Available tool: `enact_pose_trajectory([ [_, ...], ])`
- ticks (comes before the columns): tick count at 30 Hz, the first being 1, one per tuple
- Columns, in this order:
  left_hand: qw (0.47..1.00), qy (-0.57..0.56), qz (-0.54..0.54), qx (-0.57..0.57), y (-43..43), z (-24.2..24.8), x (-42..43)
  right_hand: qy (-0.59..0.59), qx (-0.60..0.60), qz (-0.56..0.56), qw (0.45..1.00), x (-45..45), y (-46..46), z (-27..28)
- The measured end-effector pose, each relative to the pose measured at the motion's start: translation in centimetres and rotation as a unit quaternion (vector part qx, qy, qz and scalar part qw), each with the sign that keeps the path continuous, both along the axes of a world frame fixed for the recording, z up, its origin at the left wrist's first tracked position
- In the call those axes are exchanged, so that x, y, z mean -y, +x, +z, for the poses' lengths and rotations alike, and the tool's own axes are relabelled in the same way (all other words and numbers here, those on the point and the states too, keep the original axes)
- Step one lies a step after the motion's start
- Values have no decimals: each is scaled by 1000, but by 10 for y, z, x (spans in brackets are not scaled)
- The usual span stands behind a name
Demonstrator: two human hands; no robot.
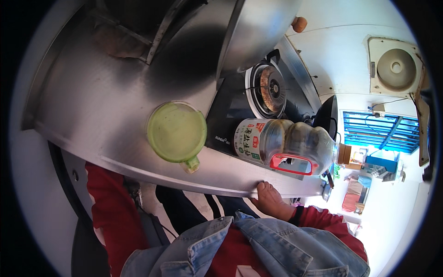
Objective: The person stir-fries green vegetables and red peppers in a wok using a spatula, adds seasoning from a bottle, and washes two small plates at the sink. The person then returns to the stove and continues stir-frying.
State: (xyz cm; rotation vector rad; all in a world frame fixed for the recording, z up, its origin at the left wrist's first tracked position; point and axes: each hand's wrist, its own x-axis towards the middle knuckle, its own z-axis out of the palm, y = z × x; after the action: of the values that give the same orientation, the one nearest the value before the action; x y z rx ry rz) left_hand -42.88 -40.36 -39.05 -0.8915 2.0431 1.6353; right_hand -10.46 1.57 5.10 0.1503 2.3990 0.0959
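Note:
My right hand [270, 200] grips the front edge of the stainless steel counter [166, 181], its fingers curled over the rim. My left hand is out of view; the left sleeve runs below the counter's edge. A round container with a translucent green lid and a handle [177, 132] is on the counter, left of the stove. Beside it, at the front of the black glass gas stove [221, 114], is a large clear plastic soy sauce bottle [292, 138] with a brown cap and a red handle. Its cap points to the picture's right. Neither hand touches the container or the bottle.
A round gas burner [273, 88] with a pan support lies behind the bottle. A black wok [327, 110] is at the stove's far side. Curved sheet metal [261, 31] and a dark metal frame [152, 52] occupy the top. A wall fan [396, 65] and a blue-barred window [380, 130] are at right.

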Motion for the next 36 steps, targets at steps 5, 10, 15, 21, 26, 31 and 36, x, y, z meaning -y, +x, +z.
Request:
enact_pose_trajectory([
  [5, 989, 120, 85, 8, 33, 12, 14, -2, 1, -2, 1000, 0, -1, 0],
  [10, 961, 229, 155, 8, 74, 35, 25, -17, -12, 1, 1000, -1, 0, 1],
  [15, 919, 335, 208, -21, 114, 77, 17, -25, -29, 10, 999, 0, -1, 3],
  [21, 855, 434, 268, -98, 196, 153, -14, -37, -15, 34, 999, -4, 1, 6],
  [26, 838, 448, 271, -154, 300, 210, -34, -168, -105, 83, 977, -25, 10, 7],
  [31, 835, 404, 356, -110, 403, 269, -61, -307, -103, 72, 943, -54, 17, 10],
  [36, 856, 368, 319, -171, 498, 303, -117, -366, -86, 26, 926, -82, 22, 4],
])
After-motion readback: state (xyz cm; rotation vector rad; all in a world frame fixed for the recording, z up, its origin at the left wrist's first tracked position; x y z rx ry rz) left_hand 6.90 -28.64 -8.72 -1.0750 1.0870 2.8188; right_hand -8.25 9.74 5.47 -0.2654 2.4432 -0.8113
